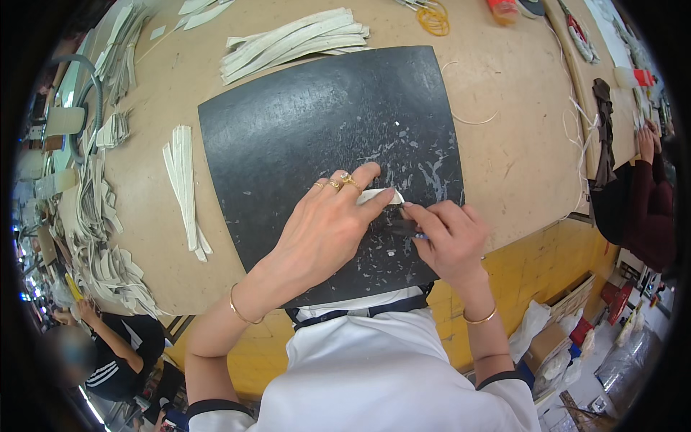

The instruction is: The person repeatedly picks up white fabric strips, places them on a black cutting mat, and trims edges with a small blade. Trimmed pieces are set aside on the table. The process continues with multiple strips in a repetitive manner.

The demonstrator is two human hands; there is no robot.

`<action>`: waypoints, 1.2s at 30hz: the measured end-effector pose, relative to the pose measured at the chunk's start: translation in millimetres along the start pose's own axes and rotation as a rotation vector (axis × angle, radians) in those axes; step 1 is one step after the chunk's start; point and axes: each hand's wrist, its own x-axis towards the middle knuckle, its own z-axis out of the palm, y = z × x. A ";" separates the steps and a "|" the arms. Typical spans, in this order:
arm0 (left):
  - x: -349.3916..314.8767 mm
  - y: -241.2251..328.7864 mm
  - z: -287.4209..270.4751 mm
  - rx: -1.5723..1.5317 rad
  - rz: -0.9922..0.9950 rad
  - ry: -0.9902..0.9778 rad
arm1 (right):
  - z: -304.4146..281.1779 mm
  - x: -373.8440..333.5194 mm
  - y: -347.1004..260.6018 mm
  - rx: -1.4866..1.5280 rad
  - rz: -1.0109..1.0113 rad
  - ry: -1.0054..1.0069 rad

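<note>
A short end of a white strip (377, 195) shows on the black cutting mat (317, 108), near its right front part. My left hand (327, 216), with rings on its fingers, holds the strip down between thumb and forefinger; its palm and fingers hide the rest. Close by on the right, my right hand (453, 237) is closed on a dark, slim hand tool (402, 229) with a bit of blue, whose kind I cannot make out. The right forefinger reaches the tip of the strip. Small white scraps dot the mat around both hands.
Bundles of pale strips lie behind the mat (295, 42) and to its left (183, 187), with more heaped along the table's left edge (119, 281). A yellow cord loop (433, 20) lies at the back. Other people work at far left and far right.
</note>
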 end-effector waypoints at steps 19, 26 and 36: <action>-3.3 8.5 3.9 0.262 0.034 0.030 | 3.9 3.4 -10.9 -0.046 -0.013 -0.038; -5.6 0.9 6.5 0.405 0.135 0.042 | -6.0 7.6 -17.2 -0.010 0.057 -0.139; 10.3 -7.7 -4.5 -0.095 -0.070 -0.032 | -23.1 8.8 -27.2 -0.058 0.189 -0.272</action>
